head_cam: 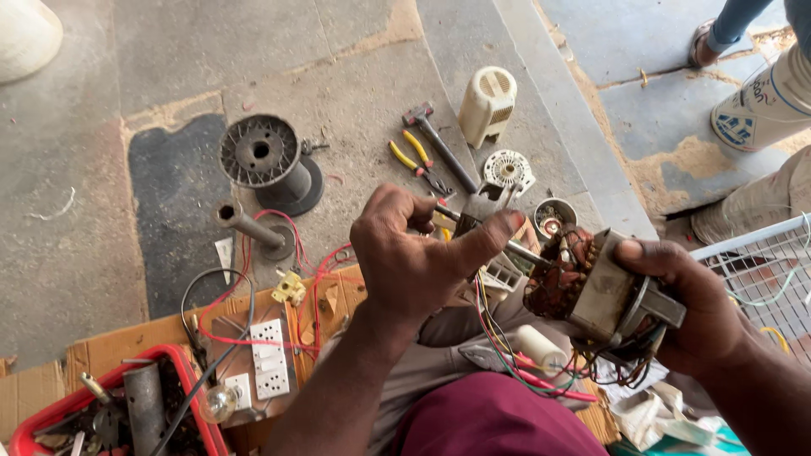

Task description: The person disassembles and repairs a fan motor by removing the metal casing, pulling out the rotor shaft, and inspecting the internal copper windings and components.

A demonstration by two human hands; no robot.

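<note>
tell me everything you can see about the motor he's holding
The motor is a small, boxy electric motor with a grey metal frame and exposed reddish-brown copper windings at its left end. It is tilted, held above the lap, gripped by the right hand. Coloured wires trail from it. A thin metal tool in the left hand reaches the windings.

From my remote view, both forearms are bare back from the left hand (405, 262) and right hand (693, 304), no sleeves, rings or watch. I see maroon cloth (498, 422) over grey-beige trousers (431, 380) below.
</note>
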